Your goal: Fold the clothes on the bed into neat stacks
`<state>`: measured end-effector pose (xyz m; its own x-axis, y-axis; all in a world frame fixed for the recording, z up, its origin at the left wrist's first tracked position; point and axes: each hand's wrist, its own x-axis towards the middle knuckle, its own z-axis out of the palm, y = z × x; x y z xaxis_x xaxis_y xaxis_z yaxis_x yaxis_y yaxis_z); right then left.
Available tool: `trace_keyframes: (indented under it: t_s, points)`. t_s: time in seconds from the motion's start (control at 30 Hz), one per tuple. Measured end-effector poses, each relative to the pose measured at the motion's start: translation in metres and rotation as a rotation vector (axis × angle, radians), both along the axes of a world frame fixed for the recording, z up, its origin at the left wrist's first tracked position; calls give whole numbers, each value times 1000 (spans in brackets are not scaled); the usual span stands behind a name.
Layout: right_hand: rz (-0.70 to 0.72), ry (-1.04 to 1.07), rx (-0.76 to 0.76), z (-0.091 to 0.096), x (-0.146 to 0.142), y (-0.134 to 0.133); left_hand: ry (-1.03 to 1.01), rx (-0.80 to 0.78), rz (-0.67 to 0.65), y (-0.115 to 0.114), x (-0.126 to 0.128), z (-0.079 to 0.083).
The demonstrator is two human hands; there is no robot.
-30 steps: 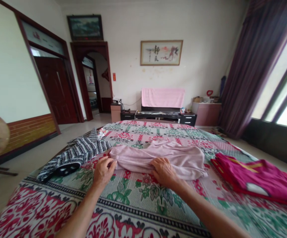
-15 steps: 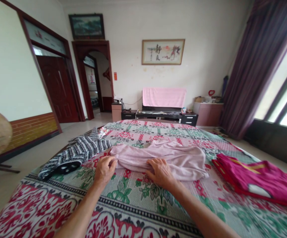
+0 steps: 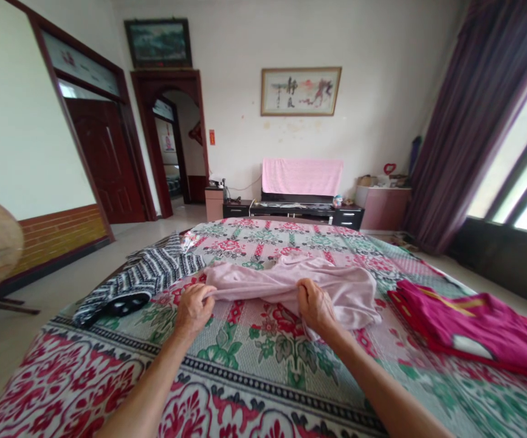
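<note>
A pale pink garment lies loosely spread and creased across a flower-patterned cover; its exact kind cannot be made out. My left hand pinches the garment's left end between thumb and fingers. Further right, my right hand is closed on the near edge, with the fingers curled around the cloth. Between the two hands the near edge runs taut and slightly gathered. Beyond my right hand the rest of the garment lies rumpled on the cover.
To the left lies a black-and-white patterned garment. A folded magenta garment rests on red cloth at the right. Beyond the far edge stands a low black cabinet, with a pink cloth draped over something on it.
My right hand has moved right along the garment and gone from lying spread on it to gripping its edge. The near edge is now pulled tighter; my left hand stays at its end.
</note>
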<state>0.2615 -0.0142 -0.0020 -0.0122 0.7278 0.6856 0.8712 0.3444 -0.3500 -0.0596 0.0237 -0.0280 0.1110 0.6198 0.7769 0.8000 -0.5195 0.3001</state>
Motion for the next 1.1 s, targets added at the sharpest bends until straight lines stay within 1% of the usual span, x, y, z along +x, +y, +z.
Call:
trace_keyframes:
  t_s: [0.13,0.27,0.4,0.6,0.77,0.87,0.97,1.1]
  points:
    - [-49,-29,-64,-8,7,0,-137,-104,0,-2,1,3]
    - [-25,-53,-103,-14,8,-1,-263,-257,16,-4,1,5]
    - [-11,-56,-159,-15,7,-2,-349,-372,1,-7,0,10]
    - [-19,-82,-222,-11,7,-4,-374,-440,-56,-11,1,17]
    - [-17,-76,-246,-11,7,-4,-371,-467,-52,-10,1,16]
    - [-6,-73,-237,-12,8,-3,-419,-482,-66,-11,2,15]
    - [-2,-59,-214,-14,9,-1,-552,-515,-100,-11,2,16]
    - [3,-19,-213,-14,10,0,-868,-552,-162,-8,-2,17]
